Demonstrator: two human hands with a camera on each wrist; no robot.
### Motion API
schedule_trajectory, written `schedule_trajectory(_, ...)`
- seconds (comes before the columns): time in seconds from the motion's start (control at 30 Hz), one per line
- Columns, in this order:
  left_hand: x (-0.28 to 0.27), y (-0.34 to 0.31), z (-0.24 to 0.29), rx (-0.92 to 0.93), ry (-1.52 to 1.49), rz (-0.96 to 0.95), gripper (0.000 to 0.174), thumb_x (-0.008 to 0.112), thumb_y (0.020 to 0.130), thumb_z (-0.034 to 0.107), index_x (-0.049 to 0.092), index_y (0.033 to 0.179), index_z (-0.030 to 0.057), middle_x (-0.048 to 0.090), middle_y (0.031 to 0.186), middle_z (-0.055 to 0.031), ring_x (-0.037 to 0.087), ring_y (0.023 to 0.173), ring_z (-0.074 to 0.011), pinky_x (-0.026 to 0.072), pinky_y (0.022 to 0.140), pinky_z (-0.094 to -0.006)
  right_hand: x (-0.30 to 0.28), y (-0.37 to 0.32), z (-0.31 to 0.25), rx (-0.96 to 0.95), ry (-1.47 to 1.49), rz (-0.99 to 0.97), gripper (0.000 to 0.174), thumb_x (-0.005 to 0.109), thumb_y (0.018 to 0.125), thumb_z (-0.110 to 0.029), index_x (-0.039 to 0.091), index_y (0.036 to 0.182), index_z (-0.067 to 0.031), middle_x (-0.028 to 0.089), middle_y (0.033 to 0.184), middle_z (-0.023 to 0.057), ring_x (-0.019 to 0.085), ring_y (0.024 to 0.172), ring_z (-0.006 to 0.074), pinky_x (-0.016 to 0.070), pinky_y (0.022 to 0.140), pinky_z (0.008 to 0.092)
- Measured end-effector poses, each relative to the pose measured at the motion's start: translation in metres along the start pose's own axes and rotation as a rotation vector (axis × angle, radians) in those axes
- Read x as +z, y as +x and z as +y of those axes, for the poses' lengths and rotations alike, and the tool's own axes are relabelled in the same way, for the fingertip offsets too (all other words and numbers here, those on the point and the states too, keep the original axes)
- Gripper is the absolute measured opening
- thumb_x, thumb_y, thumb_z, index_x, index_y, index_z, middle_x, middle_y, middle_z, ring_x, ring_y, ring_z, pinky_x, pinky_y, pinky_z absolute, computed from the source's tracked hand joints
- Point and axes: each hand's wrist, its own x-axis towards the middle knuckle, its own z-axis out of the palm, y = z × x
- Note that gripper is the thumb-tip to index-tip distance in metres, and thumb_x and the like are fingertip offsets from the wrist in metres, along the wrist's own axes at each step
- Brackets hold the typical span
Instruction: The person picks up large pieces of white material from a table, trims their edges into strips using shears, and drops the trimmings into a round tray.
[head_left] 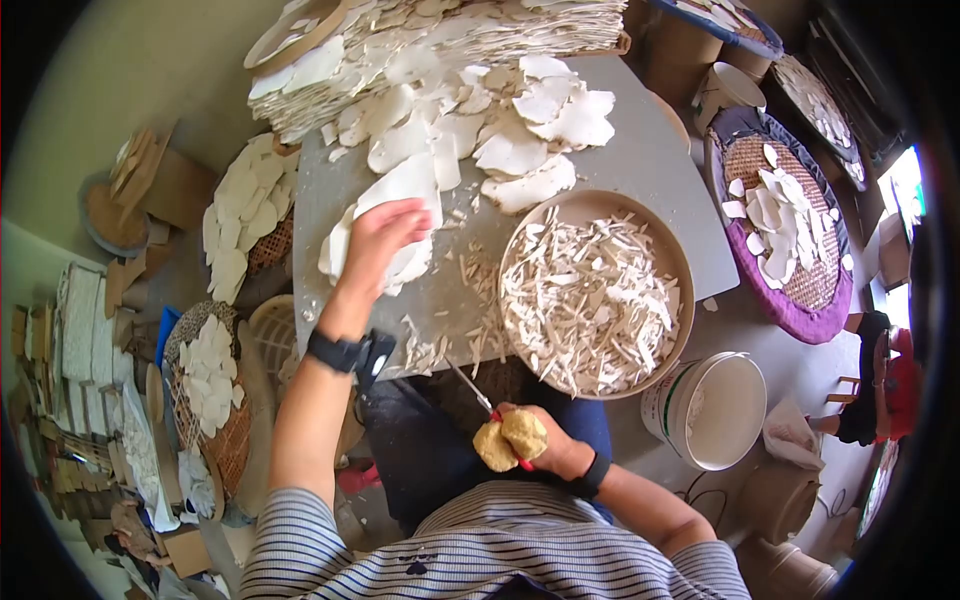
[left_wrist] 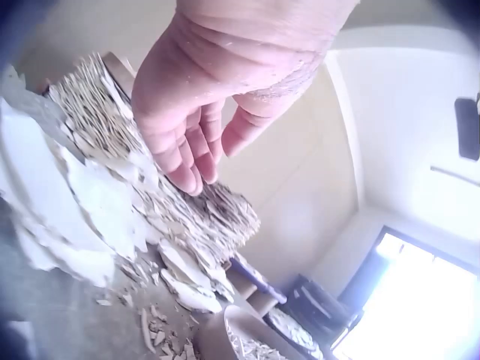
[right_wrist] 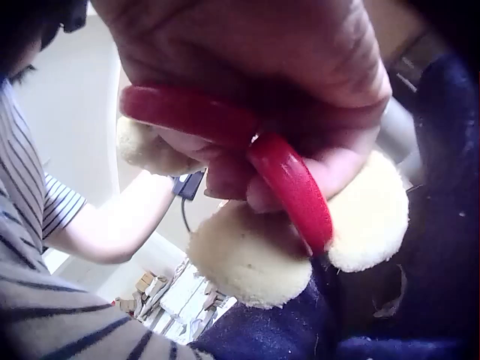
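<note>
My right hand (head_left: pixel 556 446) grips a pair of scissors (head_left: pixel 470 386) by its red handles, low in front of my lap. Pale yellow foam lumps (right_wrist: pixel 251 255) are fixed about the red handles (right_wrist: pixel 292 191). The blades point up and left toward the table's near edge. Over the left of the table, my left hand (head_left: pixel 382 243) hovers above a pile of flat white pieces (head_left: pixel 410 180), fingers loosely bent. In the left wrist view nothing sits between that hand's fingers and thumb (left_wrist: pixel 238 133).
A round tray (head_left: pixel 683 310) of thin white strips overhangs the near right of the grey table (head_left: pixel 715 240). Stacked white sheets (head_left: pixel 450 40) line the far edge. A white bucket (head_left: pixel 735 400) stands right of my knees. Baskets with white pieces (head_left: pixel 785 225) flank both sides.
</note>
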Motion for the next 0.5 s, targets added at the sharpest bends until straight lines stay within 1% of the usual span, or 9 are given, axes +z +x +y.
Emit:
schedule_trajectory(0.03,0.014,0.029,-0.012,-0.030,-0.019,-0.069,0.025,0.056,0.087,0.008,0.058,0.108,-0.0047,0.064,0.097,-0.0109,0.063,0.086,-0.0173,0.0512,0.077,-0.0285,0.001,-0.004,0.007,0.016,0.024,-0.003,0.026,0.063,0.073,-0.023,0.053,0.090,-0.0062,0.059,0.077,0.0137,0.058,0.074,0.0352,0.0489,0.063,0.0376)
schedule_trajectory(0.07,0.027,0.057,-0.027,0.034,0.130,-0.065,0.028,0.061,0.083,0.011,0.059,0.107,-0.0033,0.064,0.096,-0.0114,0.063,0.083,-0.0181,0.0513,0.074,-0.0295,0.000,-0.008,0.013,-0.012,-0.031,-0.006,0.027,0.064,0.073,-0.023,0.054,0.090,-0.0063,0.059,0.078,0.0139,0.058,0.075,0.0352,0.0489,0.063,0.0378)
schedule_trajectory(0.1,0.043,0.077,-0.032,0.145,0.377,-0.074,0.031,0.063,0.080,0.012,0.059,0.106,-0.0026,0.064,0.098,-0.0125,0.062,0.086,-0.0197,0.0505,0.076,-0.0316,0.000,-0.011,0.017,-0.038,-0.086,-0.008,0.027,0.064,0.072,-0.023,0.054,0.091,-0.0063,0.059,0.079,0.0141,0.058,0.075,0.0352,0.0489,0.064,0.0380)
schedule_trajectory(0.17,0.075,0.108,-0.040,0.376,0.870,-0.084,0.037,0.067,0.073,0.014,0.059,0.106,-0.0014,0.062,0.101,-0.0146,0.060,0.092,-0.0228,0.0490,0.079,-0.0357,-0.001,-0.015,0.018,0.036,-0.114,0.009,0.027,0.064,0.072,-0.024,0.055,0.089,-0.0052,0.059,0.083,0.0137,0.059,0.078,0.0344,0.0488,0.065,0.0380)
schedule_trajectory(0.27,0.110,0.143,-0.065,0.733,1.329,-0.002,0.045,0.066,0.066,0.014,0.055,0.108,0.0002,0.058,0.105,-0.0165,0.054,0.102,-0.0286,0.0435,0.087,-0.0409,-0.002,-0.016,0.026,0.055,0.055,0.008,0.028,0.063,0.073,-0.023,0.055,0.094,-0.0048,0.059,0.085,0.0139,0.059,0.079,0.0343,0.0487,0.067,0.0378)
schedule_trajectory(0.3,0.119,0.150,-0.070,0.678,1.415,0.022,0.045,0.064,0.066,0.013,0.053,0.108,0.0006,0.057,0.105,-0.0165,0.053,0.103,-0.0293,0.0422,0.088,-0.0411,-0.004,-0.015,0.023,0.127,0.076,0.000,0.029,0.062,0.074,-0.023,0.055,0.095,-0.0047,0.059,0.088,0.0136,0.059,0.080,0.0338,0.0487,0.067,0.0372)
schedule_trajectory(0.37,0.131,0.159,-0.079,0.563,1.584,0.076,0.046,0.062,0.066,0.012,0.050,0.109,0.0014,0.056,0.105,-0.0166,0.051,0.105,-0.0308,0.0397,0.090,-0.0413,-0.003,-0.015,0.033,-0.019,-0.026,0.027,0.030,0.063,0.074,-0.023,0.054,0.096,-0.0048,0.059,0.088,0.0140,0.059,0.081,0.0337,0.0486,0.068,0.0368)
schedule_trajectory(0.4,0.134,0.162,-0.079,0.607,1.648,0.094,0.041,0.059,0.069,0.010,0.049,0.108,0.0035,0.056,0.099,-0.0143,0.053,0.098,-0.0302,0.0409,0.086,-0.0405,-0.005,-0.014,0.028,0.009,-0.025,0.025,0.029,0.062,0.075,-0.023,0.054,0.096,-0.0051,0.059,0.088,0.0142,0.059,0.082,0.0333,0.0484,0.068,0.0366)
schedule_trajectory(0.5,0.134,0.165,-0.072,0.577,1.704,-0.039,0.034,0.059,0.073,0.011,0.051,0.105,0.0060,0.057,0.099,-0.0123,0.055,0.094,-0.0287,0.0403,0.085,-0.0444,-0.007,-0.015,0.025,0.015,0.017,0.021,0.027,0.062,0.076,-0.021,0.054,0.097,-0.0054,0.059,0.088,0.0139,0.059,0.081,0.0331,0.0482,0.068,0.0363)
